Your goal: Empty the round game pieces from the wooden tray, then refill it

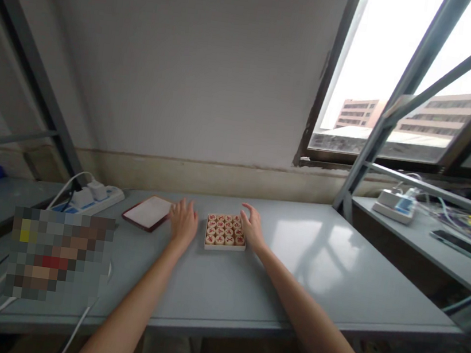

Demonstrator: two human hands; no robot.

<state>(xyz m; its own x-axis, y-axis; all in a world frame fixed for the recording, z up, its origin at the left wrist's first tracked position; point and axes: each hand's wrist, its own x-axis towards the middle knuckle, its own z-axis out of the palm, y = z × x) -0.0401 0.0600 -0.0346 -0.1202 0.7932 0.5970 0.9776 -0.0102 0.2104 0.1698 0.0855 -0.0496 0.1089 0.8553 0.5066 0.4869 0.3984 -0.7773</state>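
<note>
Round wooden Chinese chess pieces with red characters stand in rows in a shallow white box in the middle of the desk. My right hand is at the box's right side, thumb and fingers apart and curved; whether it touches the box I cannot tell. Between the box and a dark-red-rimmed lid with a white face, my left hand is held with its fingers spread. Its fingertips overlap the lid's right edge in view, and contact is unclear. Nothing shows in either hand.
A power strip with plugs lies at the desk's left, its cables running to the front edge. A pixelated patch hides something below it. Metal frame posts rise on both sides. Another power strip and a phone lie on the right-hand desk.
</note>
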